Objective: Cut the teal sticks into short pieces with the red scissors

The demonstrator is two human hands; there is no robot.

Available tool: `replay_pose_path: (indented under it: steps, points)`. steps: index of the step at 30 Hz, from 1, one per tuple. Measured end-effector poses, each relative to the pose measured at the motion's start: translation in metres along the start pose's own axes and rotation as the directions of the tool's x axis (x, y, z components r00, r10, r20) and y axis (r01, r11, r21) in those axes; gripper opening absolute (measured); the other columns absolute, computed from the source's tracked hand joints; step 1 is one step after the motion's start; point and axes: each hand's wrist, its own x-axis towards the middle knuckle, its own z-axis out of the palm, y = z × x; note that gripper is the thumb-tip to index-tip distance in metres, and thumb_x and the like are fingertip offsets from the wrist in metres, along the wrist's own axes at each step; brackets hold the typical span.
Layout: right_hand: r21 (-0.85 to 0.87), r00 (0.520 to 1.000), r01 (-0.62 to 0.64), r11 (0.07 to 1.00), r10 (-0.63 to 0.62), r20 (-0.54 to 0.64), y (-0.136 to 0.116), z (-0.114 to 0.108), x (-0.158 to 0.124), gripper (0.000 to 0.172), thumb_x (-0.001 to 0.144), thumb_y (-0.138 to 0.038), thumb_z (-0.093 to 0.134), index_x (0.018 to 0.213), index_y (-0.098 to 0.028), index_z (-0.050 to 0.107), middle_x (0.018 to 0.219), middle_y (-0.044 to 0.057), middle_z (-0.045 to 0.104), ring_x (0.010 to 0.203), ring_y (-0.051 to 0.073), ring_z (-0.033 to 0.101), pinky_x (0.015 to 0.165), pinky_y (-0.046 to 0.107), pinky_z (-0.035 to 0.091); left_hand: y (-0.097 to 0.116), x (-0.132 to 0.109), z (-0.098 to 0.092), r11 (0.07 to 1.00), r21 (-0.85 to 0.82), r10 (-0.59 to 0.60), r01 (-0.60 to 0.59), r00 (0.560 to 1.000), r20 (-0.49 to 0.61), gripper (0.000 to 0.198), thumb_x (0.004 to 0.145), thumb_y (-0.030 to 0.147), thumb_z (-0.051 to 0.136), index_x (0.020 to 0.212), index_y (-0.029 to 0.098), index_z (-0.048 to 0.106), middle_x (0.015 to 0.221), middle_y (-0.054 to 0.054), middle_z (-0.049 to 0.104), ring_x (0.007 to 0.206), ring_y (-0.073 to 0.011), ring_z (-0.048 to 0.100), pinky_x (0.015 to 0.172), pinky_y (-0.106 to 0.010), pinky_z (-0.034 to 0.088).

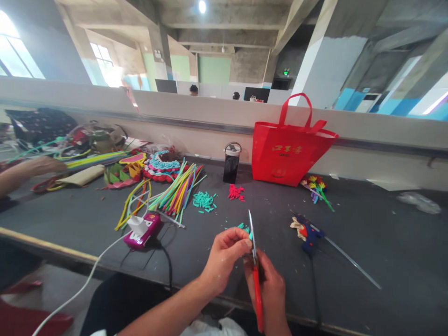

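Observation:
My right hand (268, 282) is closed around red-handled scissors (256, 284), whose blades point up and away from me. Just left of the blades, my left hand (226, 256) pinches a small teal piece (250, 236) between thumb and fingers. Several teal bits (242, 227) lie on the table right behind my fingertips. Farther back are a larger pile of cut teal pieces (204, 201) and a small pile of pinkish-red pieces (236, 192). A bundle of thin multicoloured sticks (180, 191) lies to the left of these piles.
A purple power strip (143, 232) with a white charger and cables sits at front left. Behind stand a black bottle (231, 163) and a red bag (289, 151). A dark blue craft figure (308, 235) lies right. Another person's hand (44, 165) reaches in from the left.

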Motion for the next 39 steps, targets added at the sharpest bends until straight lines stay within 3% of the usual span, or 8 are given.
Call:
replay_pose_path:
  steps: [10, 16, 27, 30, 32, 34, 36, 39]
  points:
    - [0.099, 0.989, -0.054, 0.994, 0.039, 0.144, 0.004, -0.008, 0.004, 0.035, 0.082, -0.037, 0.06, 0.109, -0.017, 0.07, 0.097, 0.008, 0.076, 0.081, 0.021, 0.073, 0.07, 0.026, 0.059, 0.009, 0.003, -0.009, 0.997, -0.08, -0.015, 0.016, 1.0, 0.023, 0.009, 0.075, 0.02, 0.067, 0.069, 0.015, 0.063, 0.06, 0.002, 0.054, 0.06, -0.0102, 0.045, 0.066, -0.023, 0.035]
    - [0.098, 0.969, -0.076, 0.992, 0.05, 0.241, -0.001, -0.007, 0.003, 0.032, 0.085, -0.034, 0.057, 0.109, -0.017, 0.069, 0.091, 0.004, 0.076, 0.071, 0.016, 0.071, 0.066, 0.022, 0.057, 0.008, 0.003, -0.008, 0.999, -0.03, -0.029, 0.03, 0.999, 0.016, 0.007, 0.073, 0.02, 0.068, 0.07, 0.014, 0.065, 0.062, 0.001, 0.057, 0.06, -0.0093, 0.044, 0.063, -0.022, 0.035]
    - [0.066, 0.972, -0.146, 0.987, 0.13, 0.194, -0.001, -0.011, 0.005, 0.032, 0.084, -0.044, 0.057, 0.095, -0.018, 0.073, 0.079, 0.004, 0.075, 0.062, 0.017, 0.068, 0.06, 0.022, 0.054, 0.002, 0.002, -0.006, 0.998, 0.033, -0.044, 0.044, 0.999, 0.029, 0.006, 0.072, 0.02, 0.067, 0.07, 0.015, 0.064, 0.061, 0.001, 0.056, 0.059, -0.0098, 0.044, 0.062, -0.022, 0.035]
    - [0.023, 0.974, -0.175, 0.984, 0.17, 0.15, 0.01, -0.016, 0.007, 0.036, 0.083, -0.047, 0.059, 0.101, -0.018, 0.071, 0.084, 0.005, 0.075, 0.069, 0.019, 0.069, 0.067, 0.025, 0.055, 0.001, 0.01, -0.017, 0.974, 0.222, 0.052, -0.043, 0.998, -0.033, 0.009, 0.074, 0.024, 0.065, 0.07, 0.016, 0.063, 0.063, 0.001, 0.055, 0.06, -0.0108, 0.045, 0.061, -0.023, 0.036]
    - [-0.009, 0.978, -0.187, 0.982, 0.188, 0.086, 0.021, -0.021, 0.008, 0.042, 0.08, -0.049, 0.063, 0.107, -0.017, 0.069, 0.091, 0.007, 0.074, 0.076, 0.021, 0.07, 0.072, 0.027, 0.055, 0.002, 0.021, -0.031, 0.849, 0.51, 0.19, -0.136, 0.98, -0.056, 0.009, 0.074, 0.024, 0.063, 0.069, 0.017, 0.062, 0.064, 0.001, 0.058, 0.062, -0.0122, 0.049, 0.062, -0.023, 0.037]
    - [0.008, 0.976, -0.21, 0.978, 0.209, 0.053, 0.032, -0.026, 0.01, 0.049, 0.075, -0.05, 0.067, 0.111, -0.016, 0.068, 0.091, 0.008, 0.074, 0.076, 0.021, 0.069, 0.068, 0.027, 0.055, 0.002, 0.032, -0.047, 0.576, 0.795, 0.307, -0.187, 0.952, 0.002, 0.008, 0.075, 0.021, 0.058, 0.068, 0.017, 0.062, 0.065, 0.0, 0.06, 0.063, -0.0135, 0.053, 0.064, -0.024, 0.039]
    - [0.041, 0.969, -0.239, 0.97, 0.235, 0.076, 0.04, -0.032, 0.011, 0.051, 0.072, -0.049, 0.069, 0.111, -0.016, 0.068, 0.085, 0.007, 0.073, 0.07, 0.02, 0.068, 0.062, 0.026, 0.054, 0.003, 0.042, -0.063, 0.383, 0.907, 0.328, -0.175, 0.944, 0.044, 0.01, 0.075, 0.018, 0.054, 0.07, 0.017, 0.063, 0.066, 0.0, 0.062, 0.063, -0.0141, 0.056, 0.063, -0.024, 0.04]
    - [0.077, 0.952, -0.286, 0.955, 0.275, 0.133, 0.046, -0.041, 0.011, 0.049, 0.071, -0.046, 0.069, 0.108, -0.016, 0.069, 0.074, 0.002, 0.069, 0.06, 0.016, 0.064, 0.056, 0.023, 0.052, 0.007, 0.054, -0.081, 0.271, 0.951, 0.311, -0.147, 0.949, 0.058, 0.011, 0.073, 0.016, 0.054, 0.071, 0.017, 0.064, 0.065, -0.001, 0.063, 0.062, -0.0148, 0.057, 0.061, -0.025, 0.039]
